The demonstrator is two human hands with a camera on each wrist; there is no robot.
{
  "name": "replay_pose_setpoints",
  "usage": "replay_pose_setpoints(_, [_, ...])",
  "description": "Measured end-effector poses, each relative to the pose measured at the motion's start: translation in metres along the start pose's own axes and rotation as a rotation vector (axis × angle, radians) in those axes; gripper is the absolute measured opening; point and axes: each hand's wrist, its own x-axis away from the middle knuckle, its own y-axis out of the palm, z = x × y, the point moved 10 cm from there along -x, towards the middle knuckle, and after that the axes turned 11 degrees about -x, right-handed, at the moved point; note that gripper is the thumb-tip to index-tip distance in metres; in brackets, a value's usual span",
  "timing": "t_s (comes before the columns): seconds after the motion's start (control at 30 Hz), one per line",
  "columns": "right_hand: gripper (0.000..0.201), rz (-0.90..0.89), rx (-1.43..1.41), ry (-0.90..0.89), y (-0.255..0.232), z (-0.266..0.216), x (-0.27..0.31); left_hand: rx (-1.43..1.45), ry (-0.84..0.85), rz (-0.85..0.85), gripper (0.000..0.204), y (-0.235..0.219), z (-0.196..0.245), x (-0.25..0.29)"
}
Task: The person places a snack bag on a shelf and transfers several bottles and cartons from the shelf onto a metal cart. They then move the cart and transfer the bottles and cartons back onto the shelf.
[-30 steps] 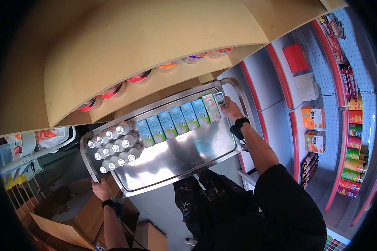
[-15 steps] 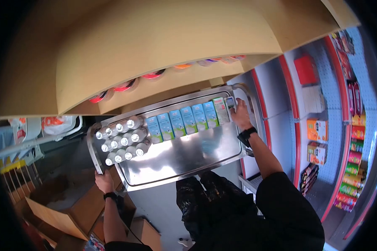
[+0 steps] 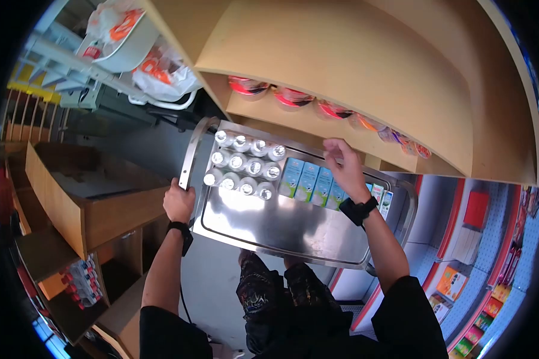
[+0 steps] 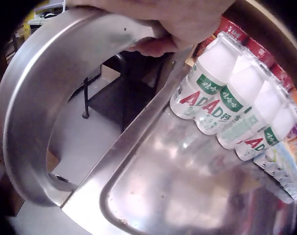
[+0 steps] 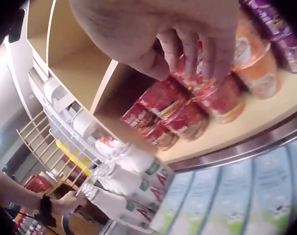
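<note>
My left hand [image 3: 179, 202] grips the metal handle [image 3: 193, 157] at the left end of a steel cart tray [image 3: 263, 226]. Rows of white drink bottles [image 3: 237, 161] with foil caps stand at the tray's left; "AD" shows on the labels of the bottles [image 4: 214, 105] in the left wrist view. Beside them runs a row of blue milk cartons [image 3: 307, 181], with a few pale cartons [image 3: 387, 203] at the right end. My right hand [image 3: 346, 169] hovers over the cartons, fingers loosely bent and nothing in them. In the right wrist view it overlaps red tubs [image 5: 183, 117] on the shelf.
A wooden shelf unit [image 3: 341, 54] rises behind the cart, its lower board [image 3: 251, 113] holding red, orange and purple tubs. Wooden bins [image 3: 126, 215] stand at the left. Shop shelves with packets and an orange box [image 3: 451, 282] line the right.
My right hand has left the small carton at the tray's right end and moved left over the blue cartons. The head view has turned left. My left hand still holds the handle.
</note>
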Motion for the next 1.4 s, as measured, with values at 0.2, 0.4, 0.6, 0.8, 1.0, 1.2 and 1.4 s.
replay_pose_setpoints(0.2, [0.026, -0.123, -0.225, 0.035, 0.075, 0.009, -0.023, 0.023, -0.021, -0.065, 0.029, -0.002, -0.001, 0.0])
replay_pose_setpoints(0.4, [0.031, -0.07, -0.381, 0.167, 0.102, 0.008, -0.022, 0.101, -0.01, -0.156, 0.03, 0.003, -0.004, 0.0])
replay_pose_setpoints(0.6, [0.026, 0.148, -0.5, 0.36, 0.087, -0.019, -0.06, 0.167, 0.022, -0.173, 0.032, 0.007, -0.007, -0.002])
replay_pose_setpoints(0.8, [0.024, 0.099, -0.511, 0.348, 0.123, -0.063, -0.079, 0.225, 0.031, -0.194, 0.026, 0.005, -0.006, -0.003])
replay_pose_setpoints(1.0, [0.024, 0.102, -0.434, 0.256, 0.124, -0.077, -0.035, 0.242, 0.11, -0.168, 0.027, 0.015, -0.004, -0.004])
replay_pose_setpoints(1.2, [0.018, 0.334, -0.236, 0.2, 0.04, 0.005, 0.091, 0.278, 0.118, -0.205, 0.027, 0.019, -0.002, -0.005])
replay_pose_setpoints(1.4, [0.038, 0.742, 0.544, 0.412, -0.131, 0.054, 0.239, 0.318, 0.147, -0.154, 0.029, 0.015, -0.001, -0.002])
